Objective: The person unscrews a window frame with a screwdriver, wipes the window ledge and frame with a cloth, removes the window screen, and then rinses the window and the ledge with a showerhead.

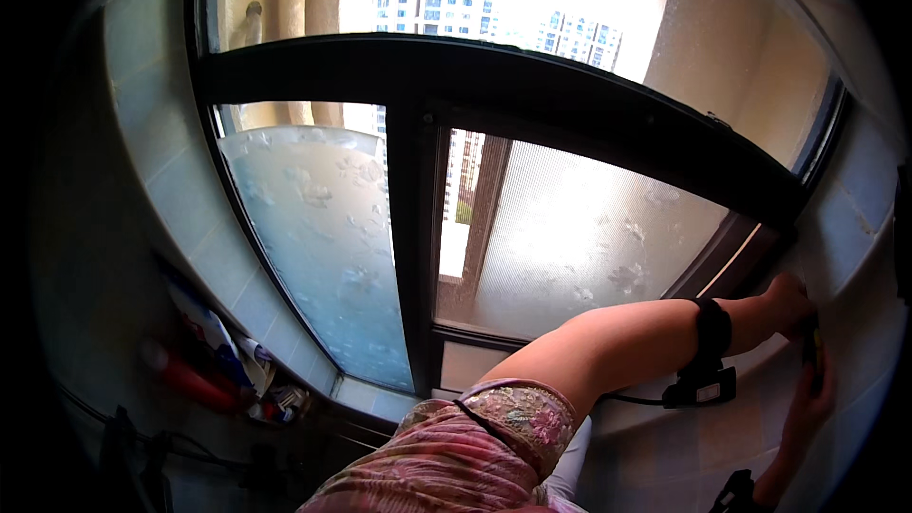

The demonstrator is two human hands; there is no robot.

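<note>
Right hand (824, 396): fingers closed about the lower part of a slim dark-and-yellow item (814, 347).

Left hand (788, 304): curled at the item's upper end; whether pinching or merely resting, cannot tell.

Slim dark-and-yellow item: between the hands, near the tiled wall (838, 237), far right; exact kind lost in shadow. Judged light, stiff, perhaps smooth; best gripped along its dark lower length.

Black strap (714, 331): about the left wrist, small dark device (705, 388) attached.

Window frame (408, 228): dark, with frosted panes (313, 218), beyond the left arm.

Red cylinder (195, 380): lower left, well apart.
</note>
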